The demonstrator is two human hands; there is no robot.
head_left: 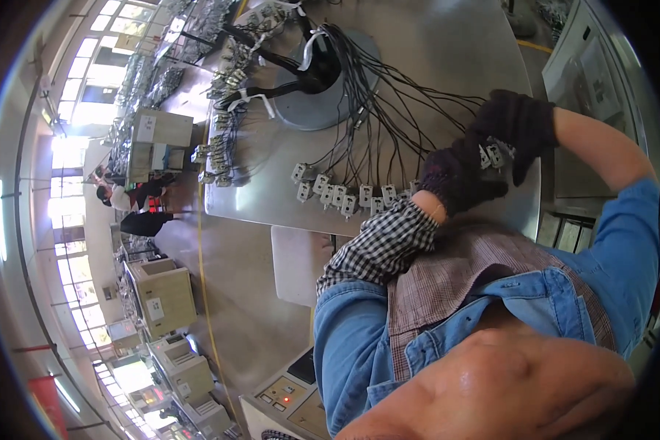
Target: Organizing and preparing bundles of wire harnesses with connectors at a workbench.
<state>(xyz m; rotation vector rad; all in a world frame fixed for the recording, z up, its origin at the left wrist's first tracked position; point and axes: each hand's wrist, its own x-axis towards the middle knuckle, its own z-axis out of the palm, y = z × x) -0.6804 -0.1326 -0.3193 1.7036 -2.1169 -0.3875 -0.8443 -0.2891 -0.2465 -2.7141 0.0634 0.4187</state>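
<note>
The dark-gloved left hand (453,178) and the dark-gloved right hand (517,128) are working close together near the right edge of the bench; judging by their placement, the step in hand is the handling of a small pair of pale connectors (495,155) at the cable ends. The next move appears to be calling for a controlled hold on that pair, without dragging the neighbouring leads. The left hand is reaching across with its fingers bending toward the right; its palm side is facing away from view, so whether it is gripping anything cannot be told. The right hand is arching over from the opposite side, fingers partly bent and pointing downward; the pair is showing in the space between the two hands, but actual finger contact cannot be confirmed. Dark cables (350,62) are fanning out toward the hands from a black stand (321,73), which is standing over a round grey disc (301,114). To the left of the left hand, a row of connectors (338,195) is lying along the near side of the metal bench (271,202). Further left, another cluster of connectors (214,155) is lying along the bench edge. Beyond the bench, a pale seat (293,268) is standing just off the near edge, and a co-worker (121,198) is occupying the far left background.
</note>
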